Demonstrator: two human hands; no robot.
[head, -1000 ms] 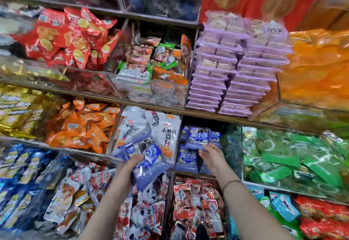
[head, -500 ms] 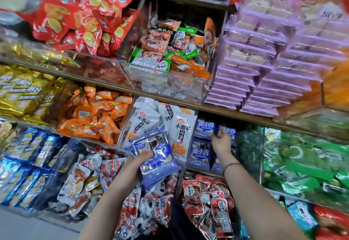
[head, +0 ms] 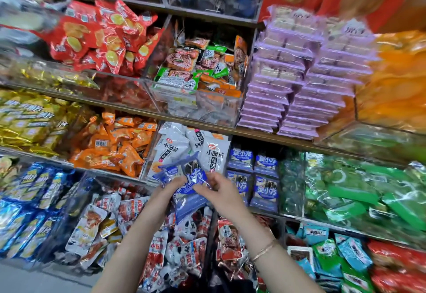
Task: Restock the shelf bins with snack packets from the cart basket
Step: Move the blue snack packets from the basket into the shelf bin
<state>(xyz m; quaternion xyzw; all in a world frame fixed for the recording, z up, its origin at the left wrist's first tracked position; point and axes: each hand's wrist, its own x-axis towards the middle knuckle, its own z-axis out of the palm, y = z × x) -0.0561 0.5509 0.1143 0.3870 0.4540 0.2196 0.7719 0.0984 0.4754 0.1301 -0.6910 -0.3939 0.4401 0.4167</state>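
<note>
Blue plastic snack packets (head: 185,204), a small bunch, held up in front of the shelf bins.
The left hand (head: 169,185) grips the bunch's left side; the right hand (head: 222,192) pinches its right edge. Just beyond stand white printed snack bags (head: 214,154), with matching blue packets standing in rows in the bin (head: 265,191) to the right.

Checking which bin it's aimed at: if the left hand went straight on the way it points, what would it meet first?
Probably the white packets just beyond the blue packets that the left hand grips; the held packets would reach them before the hand does. Depth is unclear from this single view.
</note>
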